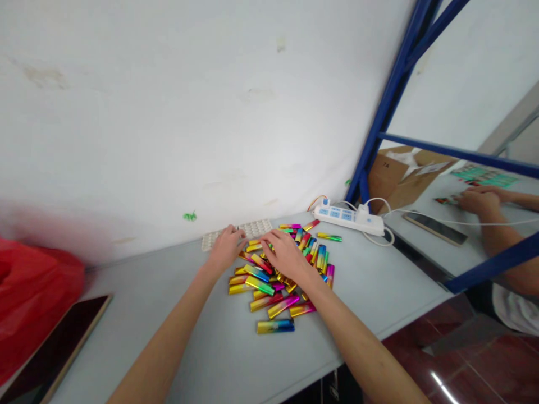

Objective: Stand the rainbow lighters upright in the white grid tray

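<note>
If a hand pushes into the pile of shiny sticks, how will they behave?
The sticks look stiff and small, so probably light. Their glossy foil-like finish suggests they slide easily on the smooth table. Loosely heaped, the top ones would likely slip off and scatter.

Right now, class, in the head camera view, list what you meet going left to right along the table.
Red bag → dark tablet → white tray → pile of rainbow foil sticks → power strip → cardboard box → co-worker's hands.

head cam | looks forward-down, tilted | table near, wall behind
</note>
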Available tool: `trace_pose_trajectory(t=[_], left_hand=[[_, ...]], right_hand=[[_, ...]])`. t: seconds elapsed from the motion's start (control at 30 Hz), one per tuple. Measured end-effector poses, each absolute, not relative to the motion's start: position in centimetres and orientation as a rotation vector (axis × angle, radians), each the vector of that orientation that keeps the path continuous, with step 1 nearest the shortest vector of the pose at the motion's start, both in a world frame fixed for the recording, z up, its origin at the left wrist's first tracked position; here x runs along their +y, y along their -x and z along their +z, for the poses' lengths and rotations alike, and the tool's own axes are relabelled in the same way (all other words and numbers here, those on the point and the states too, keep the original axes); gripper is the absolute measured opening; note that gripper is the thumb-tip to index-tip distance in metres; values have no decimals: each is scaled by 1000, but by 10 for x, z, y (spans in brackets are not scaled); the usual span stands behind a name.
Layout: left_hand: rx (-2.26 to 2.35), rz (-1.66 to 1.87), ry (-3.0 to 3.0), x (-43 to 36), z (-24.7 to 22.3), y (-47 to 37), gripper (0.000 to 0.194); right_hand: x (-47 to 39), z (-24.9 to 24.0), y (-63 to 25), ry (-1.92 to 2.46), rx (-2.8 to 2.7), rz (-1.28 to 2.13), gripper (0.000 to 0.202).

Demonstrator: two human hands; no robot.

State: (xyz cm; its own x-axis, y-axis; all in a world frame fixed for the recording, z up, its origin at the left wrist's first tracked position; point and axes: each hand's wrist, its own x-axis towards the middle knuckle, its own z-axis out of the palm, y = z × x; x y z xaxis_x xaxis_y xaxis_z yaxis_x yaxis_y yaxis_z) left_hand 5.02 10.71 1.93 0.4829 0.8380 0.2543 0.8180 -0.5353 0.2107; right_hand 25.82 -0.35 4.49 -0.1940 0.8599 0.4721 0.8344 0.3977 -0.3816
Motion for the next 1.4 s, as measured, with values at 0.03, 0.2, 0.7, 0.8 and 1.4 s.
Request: trace_pose_trajectory(t=[0.03,0.2,0.7,0.8,1.4], left_hand=[[1462,502,-2663,111,20,-54,18],[1382,516,-2679,118,26,-59,18],[1508,646,-2320,-5,41,94,46],[1457,520,-2276,-28,25,118,45],[1347,258,-2334,47,41,95,65]], right_hand=[[-2,45,-261,1441,-2022,45,25],[4,47,-282,1574,-1843,-33,27],[13,24,-333,1769,-1966,180,28],[14,25,-333,1788,-1954,168,26],[26,15,-329,1999,-1888,81,29]])
